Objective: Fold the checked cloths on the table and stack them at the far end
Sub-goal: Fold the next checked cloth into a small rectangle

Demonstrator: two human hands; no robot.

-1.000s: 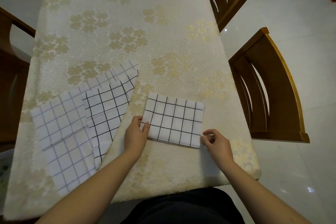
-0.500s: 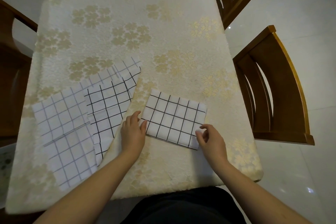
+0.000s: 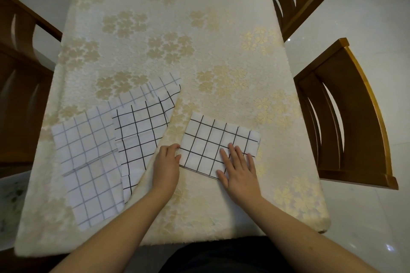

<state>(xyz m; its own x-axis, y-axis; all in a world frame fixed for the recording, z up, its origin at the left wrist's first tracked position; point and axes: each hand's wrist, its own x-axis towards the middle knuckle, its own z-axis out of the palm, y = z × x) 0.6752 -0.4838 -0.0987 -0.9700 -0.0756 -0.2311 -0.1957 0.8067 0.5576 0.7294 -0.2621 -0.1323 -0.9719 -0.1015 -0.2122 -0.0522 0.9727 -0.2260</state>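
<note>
A folded white cloth with black checks (image 3: 213, 137) lies near the table's front edge, right of centre. My right hand (image 3: 238, 165) presses flat on its near right part, fingers straight and spread. My left hand (image 3: 166, 162) sits at the cloth's left edge, thumb and fingertips touching that edge. To the left lie two unfolded cloths: one with black checks (image 3: 142, 133) overlapping a larger one with grey checks (image 3: 88, 159).
The table (image 3: 168, 29) wears a cream cloth with gold flowers and runs away from me. Two wooden chairs (image 3: 346, 115) stand on the right, with another chair (image 3: 20, 86) on the left. White tiled floor surrounds the table.
My right hand moved from pinching the folded cloth's near right corner to lying flat on top of it. My left hand stayed at the left edge.
</note>
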